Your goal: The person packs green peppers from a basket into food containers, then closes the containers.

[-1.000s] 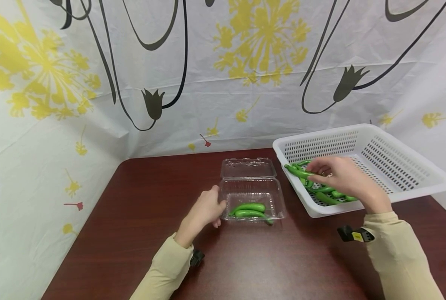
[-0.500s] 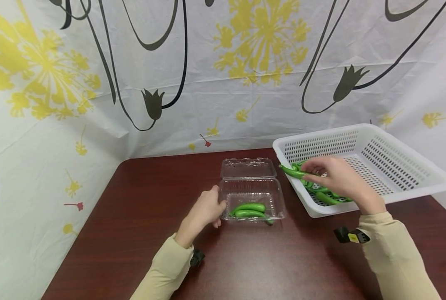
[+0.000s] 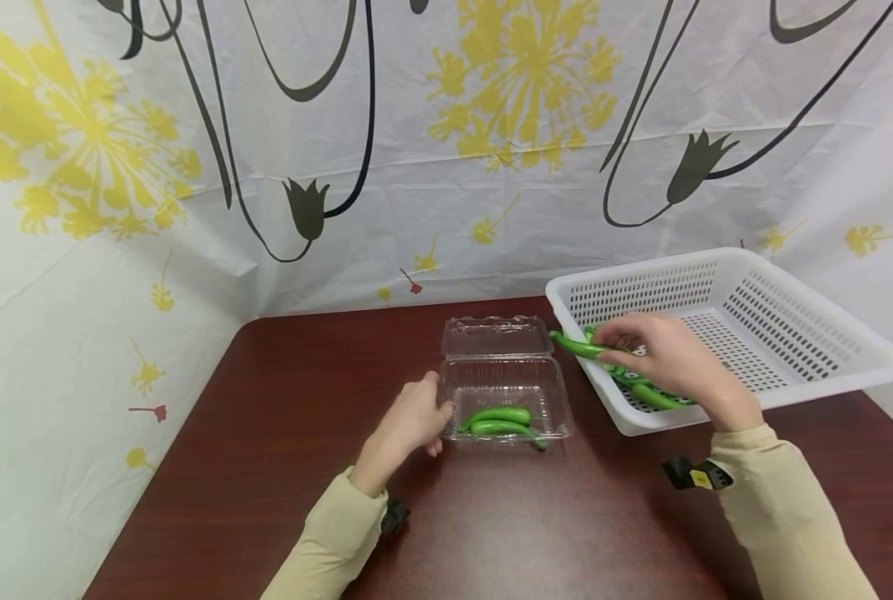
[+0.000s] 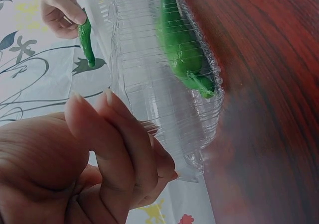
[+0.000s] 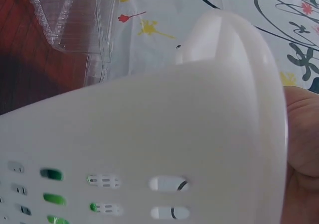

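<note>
The fingers (image 3: 615, 336) of the right hand (image 3: 664, 354) are pinched together on a held pepper (image 3: 578, 346), whose narrow end juts past the left rim of the white basket (image 3: 829, 329), towards the clear container (image 3: 503, 375). A light pinch near the middle should serve; the thin tip looks easy to snag, so the hand does well to ride high over the rim. The left hand's fingers curl onto the container's left edge; this left hand (image 3: 410, 414) seems to steady it, and too hard a squeeze could buckle the thin wall. Two packed peppers (image 3: 500, 427) lie side by side along the container's near wall, leaving bare floor behind them. Its lid (image 3: 497, 338) lies folded back, away from the wearer. More loose peppers (image 3: 652, 397) rest in the basket's left end, under the right hand. Container and basket stand near each other on the dark red bench (image 3: 318, 467), before a flowered cloth (image 3: 416, 108).
</note>
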Motion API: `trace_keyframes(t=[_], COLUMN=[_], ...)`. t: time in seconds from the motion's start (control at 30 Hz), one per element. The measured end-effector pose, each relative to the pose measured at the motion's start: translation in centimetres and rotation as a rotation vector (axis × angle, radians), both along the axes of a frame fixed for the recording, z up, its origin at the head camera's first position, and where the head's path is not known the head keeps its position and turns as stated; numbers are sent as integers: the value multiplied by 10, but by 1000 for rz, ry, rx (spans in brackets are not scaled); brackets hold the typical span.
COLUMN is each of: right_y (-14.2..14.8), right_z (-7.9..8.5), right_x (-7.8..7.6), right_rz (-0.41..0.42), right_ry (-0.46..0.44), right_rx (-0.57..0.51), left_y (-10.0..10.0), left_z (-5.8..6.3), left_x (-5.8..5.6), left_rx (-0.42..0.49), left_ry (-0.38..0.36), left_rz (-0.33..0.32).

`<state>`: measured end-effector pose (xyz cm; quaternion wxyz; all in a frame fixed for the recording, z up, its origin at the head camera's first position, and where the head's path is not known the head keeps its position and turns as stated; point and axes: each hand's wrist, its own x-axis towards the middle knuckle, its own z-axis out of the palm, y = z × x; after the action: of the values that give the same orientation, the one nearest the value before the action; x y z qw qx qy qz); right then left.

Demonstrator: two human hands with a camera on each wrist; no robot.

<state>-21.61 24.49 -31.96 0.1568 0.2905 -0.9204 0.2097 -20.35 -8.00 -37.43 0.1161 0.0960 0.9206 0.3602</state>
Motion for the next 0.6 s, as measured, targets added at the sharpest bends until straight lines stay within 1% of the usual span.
trace_keyframes(t=[0.27,0.47,0.6], right_y=[-3,-6,-9], right_z=[-2,0,0], right_x=[-1,2,3], right_rz=[11,0,18], right_ry=[17,11,20], right_rx=[-4,-6,-16], left_y=[0,0,0], left_z=[0,-1,-2], left_x=[0,0,0], left_rx=[4,-3,-2], left_ry=[3,7,3], left_rz=[-5,-6,-6])
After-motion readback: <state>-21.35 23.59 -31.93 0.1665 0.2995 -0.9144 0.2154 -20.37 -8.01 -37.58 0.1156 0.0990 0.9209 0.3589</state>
